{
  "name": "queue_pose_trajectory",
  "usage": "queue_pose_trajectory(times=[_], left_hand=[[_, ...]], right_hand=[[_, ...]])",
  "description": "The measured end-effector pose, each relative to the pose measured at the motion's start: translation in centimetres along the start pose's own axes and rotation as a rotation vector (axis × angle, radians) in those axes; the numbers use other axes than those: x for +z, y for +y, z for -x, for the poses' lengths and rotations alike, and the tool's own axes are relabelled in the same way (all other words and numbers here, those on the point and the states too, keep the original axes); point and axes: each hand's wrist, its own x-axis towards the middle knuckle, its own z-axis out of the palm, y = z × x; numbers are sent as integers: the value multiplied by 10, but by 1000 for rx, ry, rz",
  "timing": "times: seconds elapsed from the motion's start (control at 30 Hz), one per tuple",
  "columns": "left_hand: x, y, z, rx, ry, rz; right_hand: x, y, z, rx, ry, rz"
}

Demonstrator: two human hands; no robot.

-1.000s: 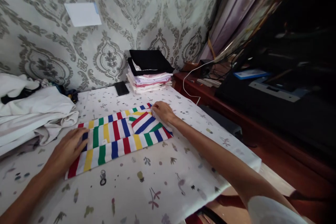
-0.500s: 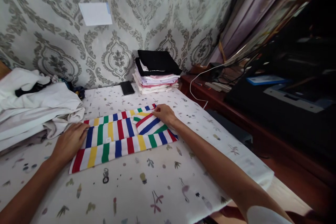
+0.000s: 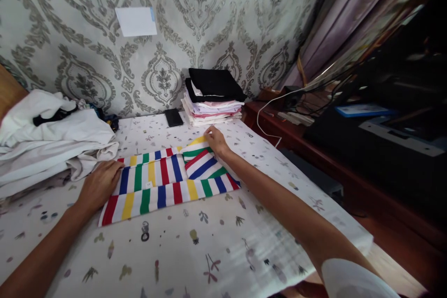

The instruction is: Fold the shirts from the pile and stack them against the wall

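A shirt (image 3: 167, 177) with white, red, yellow, green and blue stripes lies folded lengthwise on the patterned white tablecloth (image 3: 174, 256). A small white label shows near its middle. My left hand (image 3: 100, 185) is at its left end, fingers together and bent over the edge; the thumb is mostly hidden. At the far right corner, my right hand (image 3: 216, 142) pinches a raised flap of the shirt, which looks like a sleeve, between thumb and fingers. Beside that hand, another striped fold lies slantwise on the shirt.
A heap of white clothes (image 3: 84, 132) lies at the left. Against the wall stand a black phone (image 3: 173, 118) and a stack of folded clothes (image 3: 213, 109) with black cloth (image 3: 218, 84) on top. At the right, a white cable (image 3: 260, 114) hangs by a dark red wooden cabinet (image 3: 265, 123).
My right hand has drawn the shirt's far right corner outward and up, away from me, so more striped cloth shows there. My left hand stays at the left end.
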Motion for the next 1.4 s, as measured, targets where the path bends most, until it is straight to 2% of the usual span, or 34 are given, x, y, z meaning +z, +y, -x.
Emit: queue_pose_trajectory(times=[0.13, 0.3, 0.43, 0.57, 0.7, 0.9, 1.13, 1.23, 1.33, 1.4], left_hand=[[1, -1, -1, 21, 17, -22], [3, -3, -3, 28, 8, -74], [2, -6, -2, 21, 3, -78], [-5, -5, 1, 17, 7, -75], [-9, -4, 4, 43, 24, -47], [-16, -2, 6, 17, 67, -22], [-11, -3, 8, 23, -35, -30], [-11, -4, 6, -13, -4, -5], [-19, 0, 4, -84, 39, 51], [-26, 6, 2, -118, 39, 85]], right_hand=[[11, -12, -13, 125, -3, -168], [8, -31, -14, 297, -149, -418], [-8, -33, 5, 386, -235, -524], [-22, -17, 36, 459, -273, -547], [-26, -1, 57, 473, -270, -534], [-32, -1, 55, 388, -310, -599], [-45, 5, 58, 437, -373, -500], [-45, 2, 57, 491, -364, -641], [-41, -8, 50, 556, -337, -864], [-37, -17, 45, 583, -311, -934]])
